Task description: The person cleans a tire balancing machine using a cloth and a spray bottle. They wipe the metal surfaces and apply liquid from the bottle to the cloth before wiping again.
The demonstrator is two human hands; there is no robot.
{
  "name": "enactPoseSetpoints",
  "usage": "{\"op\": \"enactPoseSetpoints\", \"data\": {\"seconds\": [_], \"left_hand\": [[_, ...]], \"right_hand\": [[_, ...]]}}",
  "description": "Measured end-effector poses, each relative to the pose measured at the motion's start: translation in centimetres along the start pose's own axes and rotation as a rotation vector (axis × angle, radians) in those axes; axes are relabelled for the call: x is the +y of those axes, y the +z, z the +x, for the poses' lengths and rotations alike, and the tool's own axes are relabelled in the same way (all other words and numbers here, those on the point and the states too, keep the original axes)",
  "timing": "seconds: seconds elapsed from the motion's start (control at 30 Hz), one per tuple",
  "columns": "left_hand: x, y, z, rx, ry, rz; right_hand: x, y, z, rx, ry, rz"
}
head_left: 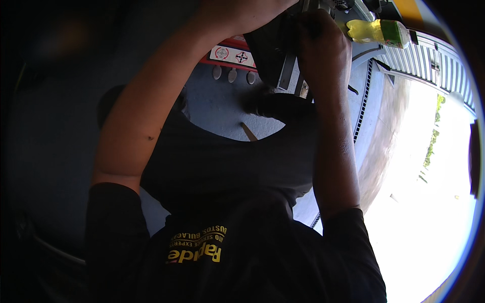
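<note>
At the upper edge of the head view, my left hand [247,14] reaches over a dark metal machine part [270,43]. The picture's edge cuts off its fingers, so their pose does not show. Just to the right, my right hand [323,43] is closed, its fingers curled down beside a metal bar [287,73]. What those fingers grip is too dark and hidden to make out. A clear plastic bottle [365,31] of yellow-green liquid with a green label lies sideways in the picture, right of my right hand.
Below my left wrist is a red panel [232,64] with a white strip of symbols and several round grey pedals [232,76]. A dark floor grate [365,101] runs along the right. Beyond it stands a slatted metal gate [429,63] by a bright opening.
</note>
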State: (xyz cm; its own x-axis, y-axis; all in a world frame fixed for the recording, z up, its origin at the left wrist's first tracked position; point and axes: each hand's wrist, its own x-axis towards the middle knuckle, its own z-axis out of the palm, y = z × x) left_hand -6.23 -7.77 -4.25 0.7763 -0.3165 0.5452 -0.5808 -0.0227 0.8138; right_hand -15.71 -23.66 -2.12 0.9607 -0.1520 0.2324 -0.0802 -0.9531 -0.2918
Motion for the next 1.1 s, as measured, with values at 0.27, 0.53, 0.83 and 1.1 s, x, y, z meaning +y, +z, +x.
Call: {"op": "enactPoseSetpoints", "data": {"seconds": [0.27, 0.53, 0.83, 1.1], "left_hand": [[1.1, -0.2, -0.2, -0.044, -0.127, -0.098], [0.9, 0.3, -0.2, -0.059, -0.169, -0.161], [1.2, -0.7, -0.2, -0.098, -0.322, -0.280], [-1.1, -0.4, -0.7, -0.094, -0.089, -0.216]], "right_hand": [[-1.2, -0.7, -1.0, -0.083, 0.030, 0.063], [-1.8, -0.4, -2.1, 0.016, 0.025, 0.089], [-0.9, -4.8, -2.1, -0.135, 0.126, 0.286], [-1.3, -0.3, -3.0, -0.009, 0.046, 0.237]]}}
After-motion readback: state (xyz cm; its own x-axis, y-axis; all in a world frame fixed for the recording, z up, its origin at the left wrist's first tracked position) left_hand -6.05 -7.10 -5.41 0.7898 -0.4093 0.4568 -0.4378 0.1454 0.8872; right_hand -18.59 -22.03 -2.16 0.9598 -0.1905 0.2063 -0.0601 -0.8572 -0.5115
